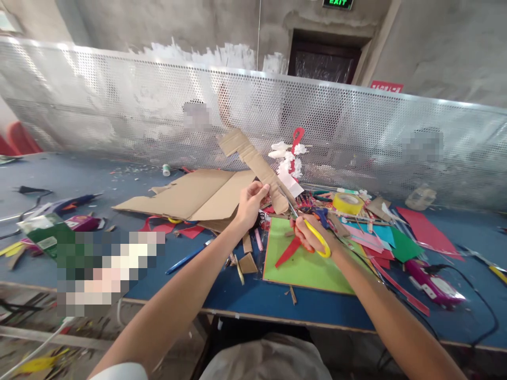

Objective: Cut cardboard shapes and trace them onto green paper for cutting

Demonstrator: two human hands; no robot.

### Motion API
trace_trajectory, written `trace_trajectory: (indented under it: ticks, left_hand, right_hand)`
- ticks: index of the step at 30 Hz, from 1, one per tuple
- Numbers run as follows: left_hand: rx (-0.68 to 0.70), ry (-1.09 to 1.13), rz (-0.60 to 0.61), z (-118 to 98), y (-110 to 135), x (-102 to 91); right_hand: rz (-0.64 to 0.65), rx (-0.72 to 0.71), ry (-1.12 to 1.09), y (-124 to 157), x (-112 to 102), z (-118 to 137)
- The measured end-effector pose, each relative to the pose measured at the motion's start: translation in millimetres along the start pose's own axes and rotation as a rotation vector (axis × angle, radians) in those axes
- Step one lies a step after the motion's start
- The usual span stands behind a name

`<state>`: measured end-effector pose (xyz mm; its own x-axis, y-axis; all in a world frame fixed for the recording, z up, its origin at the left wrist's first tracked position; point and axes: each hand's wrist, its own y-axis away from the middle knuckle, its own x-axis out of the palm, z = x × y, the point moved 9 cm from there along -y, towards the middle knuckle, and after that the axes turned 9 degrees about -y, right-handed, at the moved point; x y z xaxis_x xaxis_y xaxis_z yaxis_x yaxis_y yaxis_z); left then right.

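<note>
My left hand point(252, 204) pinches the lower part of a long brown cardboard strip point(253, 157), which slants up and to the left above the table. Closed around the yellow handles of a pair of scissors point(320, 241) is my right hand point(309, 232). Their metal blades reach up to the strip's right side, close to my left fingers. How deep the blades sit in the cardboard I cannot tell. Below my right hand a red strip point(288, 252) lies over a light green sheet point(309, 272). A large folded cardboard piece point(190, 190) rests left of my left hand.
A perforated metal screen point(158, 105) stands along the table's far side. Yellow tape point(347, 202), coloured paper point(428, 229) and a purple corded device point(433, 285) lie to the right. Behind the strip is a red and white craft piece point(292, 161). A blue pen point(188, 257) lies left.
</note>
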<state>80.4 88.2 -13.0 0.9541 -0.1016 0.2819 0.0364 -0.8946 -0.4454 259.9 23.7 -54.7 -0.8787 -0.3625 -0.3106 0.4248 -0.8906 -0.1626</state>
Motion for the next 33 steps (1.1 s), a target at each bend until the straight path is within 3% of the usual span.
trace_trajectory:
  ticks: [4, 7, 12, 19, 24, 28, 33]
  left_hand:
    - [-0.009, 0.032, -0.021, -1.1, 5.5, 2.9]
    - [-0.016, 0.025, -0.019, 0.3, 6.6, 4.6]
    - [-0.021, 0.026, -0.014, 4.4, 5.3, 5.1]
    - [-0.038, 0.02, -0.019, 8.4, 5.1, 4.8]
    - [-0.064, 0.075, -0.038, 12.1, 2.5, 2.5]
    - [0.001, -0.017, -0.075, 6.9, -1.1, -4.8]
    - [0.084, -0.126, 0.001, -3.1, 1.4, 2.8]
  right_hand:
    - [0.012, -0.027, -0.059, 2.3, 5.2, 7.7]
    - [-0.026, -0.008, 0.032, 3.9, -1.9, 14.0]
    - [-0.104, -0.091, 0.205, 3.7, -13.1, 28.5]
    - [-0.141, -0.033, 0.215, 1.7, -8.1, 16.6]
    - [-0.099, 0.003, 0.164, 0.5, -5.4, 9.8]
    - [-0.075, -0.001, 0.212, 0.0, -5.0, 8.6]
    - [-0.087, -0.002, 0.206, -1.2, -5.4, 11.1]
